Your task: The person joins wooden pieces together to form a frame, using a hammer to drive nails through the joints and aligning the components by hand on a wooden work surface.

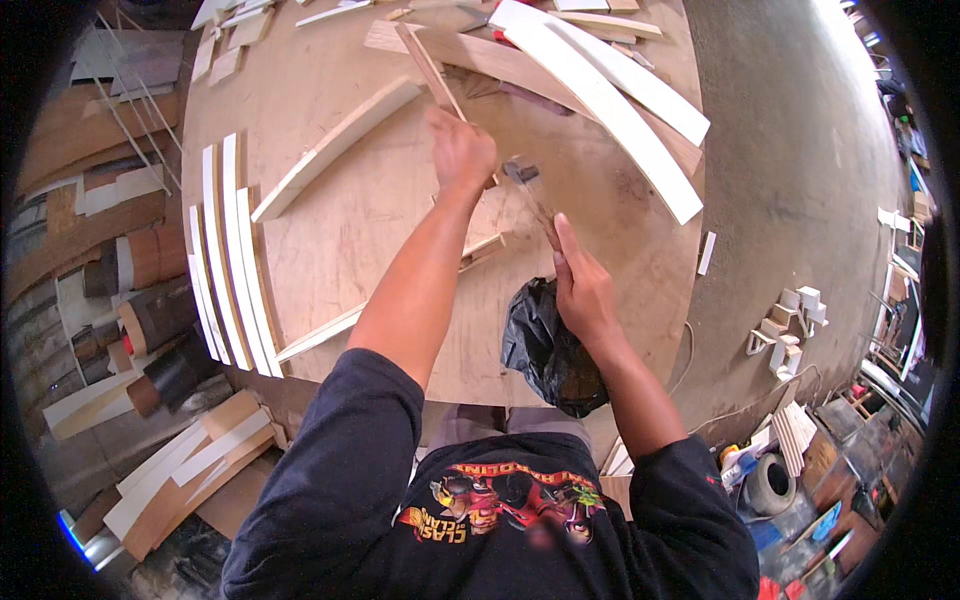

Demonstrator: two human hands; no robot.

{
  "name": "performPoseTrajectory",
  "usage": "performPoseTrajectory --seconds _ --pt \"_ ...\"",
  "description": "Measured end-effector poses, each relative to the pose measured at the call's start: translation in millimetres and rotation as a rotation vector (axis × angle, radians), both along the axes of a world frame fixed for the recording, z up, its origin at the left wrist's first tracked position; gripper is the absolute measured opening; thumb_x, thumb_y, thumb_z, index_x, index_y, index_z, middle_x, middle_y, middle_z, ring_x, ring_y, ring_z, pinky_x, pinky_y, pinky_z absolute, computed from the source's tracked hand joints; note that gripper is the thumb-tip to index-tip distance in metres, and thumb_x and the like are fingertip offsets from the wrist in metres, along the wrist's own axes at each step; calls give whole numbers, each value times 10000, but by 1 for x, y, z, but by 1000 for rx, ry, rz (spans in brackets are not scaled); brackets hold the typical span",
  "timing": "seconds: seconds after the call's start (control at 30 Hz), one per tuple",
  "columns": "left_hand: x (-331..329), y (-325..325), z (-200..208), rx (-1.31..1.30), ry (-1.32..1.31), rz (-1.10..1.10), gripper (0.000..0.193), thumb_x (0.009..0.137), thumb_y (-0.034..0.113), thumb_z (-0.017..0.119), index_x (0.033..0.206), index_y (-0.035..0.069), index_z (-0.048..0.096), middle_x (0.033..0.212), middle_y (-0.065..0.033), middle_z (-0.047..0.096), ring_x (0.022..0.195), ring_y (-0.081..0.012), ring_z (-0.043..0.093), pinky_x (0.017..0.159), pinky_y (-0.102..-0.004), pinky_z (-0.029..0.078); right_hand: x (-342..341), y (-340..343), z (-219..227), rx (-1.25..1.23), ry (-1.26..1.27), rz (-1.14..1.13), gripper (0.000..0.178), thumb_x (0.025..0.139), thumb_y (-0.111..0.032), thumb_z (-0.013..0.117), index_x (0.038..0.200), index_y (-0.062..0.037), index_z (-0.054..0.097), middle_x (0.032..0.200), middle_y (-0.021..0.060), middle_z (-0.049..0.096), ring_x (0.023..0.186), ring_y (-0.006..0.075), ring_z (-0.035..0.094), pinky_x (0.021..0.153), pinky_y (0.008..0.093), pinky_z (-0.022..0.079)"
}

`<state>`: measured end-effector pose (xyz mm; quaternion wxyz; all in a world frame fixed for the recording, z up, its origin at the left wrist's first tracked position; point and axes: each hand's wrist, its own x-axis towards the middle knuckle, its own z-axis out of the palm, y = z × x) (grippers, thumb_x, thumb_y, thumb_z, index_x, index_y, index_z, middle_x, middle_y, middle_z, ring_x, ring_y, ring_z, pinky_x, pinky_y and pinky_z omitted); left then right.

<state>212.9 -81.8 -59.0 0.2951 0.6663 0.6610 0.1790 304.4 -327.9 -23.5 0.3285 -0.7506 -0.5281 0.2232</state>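
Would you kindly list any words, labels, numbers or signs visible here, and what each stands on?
Dark T-shirt: curved red-and-yellow lettering, upside down in this view; I won't copy its wording.
Same shirt: a block of yellow lettering, also upside down; likewise not copied.
Wooden strip in the left hand, hammer in the right hand: no lettering that I can make out.
Clutter at lower right: too small to tell.

Free tabletop (650,275) right of right hand (588,292), black bag (540,335) crowding its wrist, 2 white boards (603,105) beyond
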Motion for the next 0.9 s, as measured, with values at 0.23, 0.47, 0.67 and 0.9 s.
performPoseTrajectory --seconds 0.23,0.47,0.67,0.9 --pt "-2 1 -2 9 -38 50 481 955 110 542 1326 -80 304 1201 -402 566 1052 -582 623 897 -609 518 3 -5 8 17 78 -12 550 1060 -148 561 1596 -225 460 936 255 703 850 427 705 777 490 564" --pt "-59 4 -30 45 -600 -55 447 984 180 701 1288 -53 472 1167 -219 645 1096 -315 647 942 -415 504 25 -24 15 83 140 -71 507 1060 -98 564 1561 -77 492 1337 237 672 991 366 731 864 396 549" --pt "-76 -4 -20 -43 -701 -82 395 1055 206 643 1338 -39 515 1108 -108 678 984 -169 622 895 -335 502 39 -25 10 183 117 -63 482 1060 -79 553 1539 -47 517 1314 238 688 904 295 716 837 371 541" --pt "-66 -1 -19 -193 -663 -104 362 1097 278 573 1291 -27 578 1078 -106 683 969 -172 621 884 -338 509 48 -16 6 96 148 -28 514 1047 -81 571 1557 -101 513 1128 233 724 814 275 679 792 367 536"
